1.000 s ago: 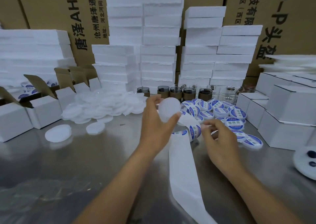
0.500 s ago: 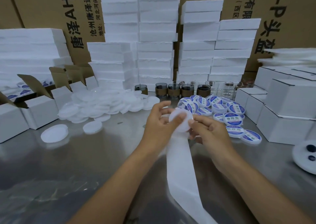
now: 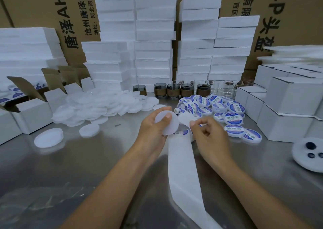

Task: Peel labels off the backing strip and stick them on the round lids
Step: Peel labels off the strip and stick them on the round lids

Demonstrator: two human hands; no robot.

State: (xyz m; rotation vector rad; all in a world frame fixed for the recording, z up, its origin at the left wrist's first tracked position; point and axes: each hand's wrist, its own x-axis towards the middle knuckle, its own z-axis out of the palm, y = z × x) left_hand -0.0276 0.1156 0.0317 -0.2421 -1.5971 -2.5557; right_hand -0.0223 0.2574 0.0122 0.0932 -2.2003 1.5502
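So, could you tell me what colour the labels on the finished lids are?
Blue with a white central band, clearest on the labelled lids in the head view.

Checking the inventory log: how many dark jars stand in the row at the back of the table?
5, in a row before the foam stacks: the leftmost jar partly behind the blank lid pile, then four brown-banded jars rightward. Clear glasses beside them may hide more.

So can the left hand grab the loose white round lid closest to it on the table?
Probably not yet: the left hand grips a blank white round lid. The steel table towards the loose lid looks free, so once emptied it likely could.
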